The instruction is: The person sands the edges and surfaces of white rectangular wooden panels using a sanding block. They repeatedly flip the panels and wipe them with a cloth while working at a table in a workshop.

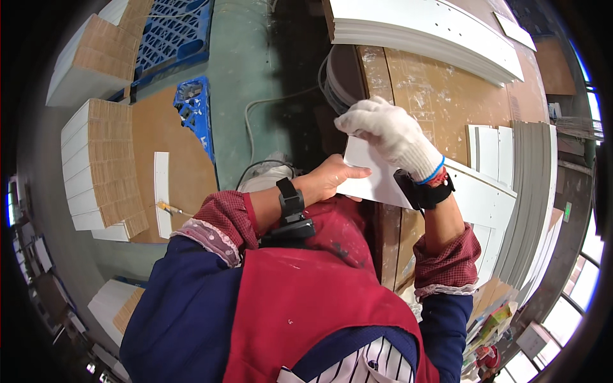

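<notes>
Where the bare fingers are pinching: the left edge of a white panel (377,173) is being gripped by the left hand (333,176), the thumb being laid across its upper face while the other fingers are mostly being hidden beneath.
Gloved fingers: on the right hand (397,135), they are being curled inward at the panel's far edge; whether anything is being pinched there, or whether the panel is being touched, cannot be told.
White panel: it is being held in front of the lap, to the right of the bare fingers and just below the gloved ones.
Panel's long axis: a slope down to the right is being suggested by the lower edge, but since the right side is being covered by the glove and wrist, the full length cannot be judged.
Nearer hand: the panel's left end is being taken up by the left hand, and its far side is being overhung by the right.
Brown surface (450,96): its left border is being overlapped in view by the panel; whether it is being touched cannot be told.
Beyond: a stack of drilled white boards (428,35) is being carried at its far end, and loose white pieces (490,150) are being borne to the right.
</notes>
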Demonstrator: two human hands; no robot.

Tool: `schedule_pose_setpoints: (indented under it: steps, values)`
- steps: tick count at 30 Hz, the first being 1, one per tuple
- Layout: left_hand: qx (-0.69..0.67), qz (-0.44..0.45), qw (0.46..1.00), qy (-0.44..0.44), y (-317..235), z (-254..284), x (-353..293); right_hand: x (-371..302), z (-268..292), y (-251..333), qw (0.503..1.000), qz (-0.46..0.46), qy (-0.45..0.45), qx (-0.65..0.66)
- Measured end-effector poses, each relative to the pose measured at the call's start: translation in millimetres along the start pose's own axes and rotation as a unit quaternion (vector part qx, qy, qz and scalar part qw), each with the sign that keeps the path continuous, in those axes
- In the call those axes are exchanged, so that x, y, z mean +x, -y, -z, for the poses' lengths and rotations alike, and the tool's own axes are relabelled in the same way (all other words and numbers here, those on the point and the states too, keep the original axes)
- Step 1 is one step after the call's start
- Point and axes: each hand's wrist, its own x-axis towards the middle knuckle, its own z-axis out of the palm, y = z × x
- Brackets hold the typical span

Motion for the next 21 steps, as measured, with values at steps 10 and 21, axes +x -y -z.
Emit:
schedule_pose_setpoints:
  steps: [10, 21]
  values:
    - [0.006, 0.014, 1.000, -0.018, -1.2, -1.4, 1.7, -4.8, -8.3, -0.5, 0.998, -0.022, 0.055, -0.022]
    - [-0.020, 0.000, 1.000, 0.022, -1.6, 0.3, 2.9, -15.6, -7.4, 10.2, 0.996, -0.027, -0.019, 0.078]
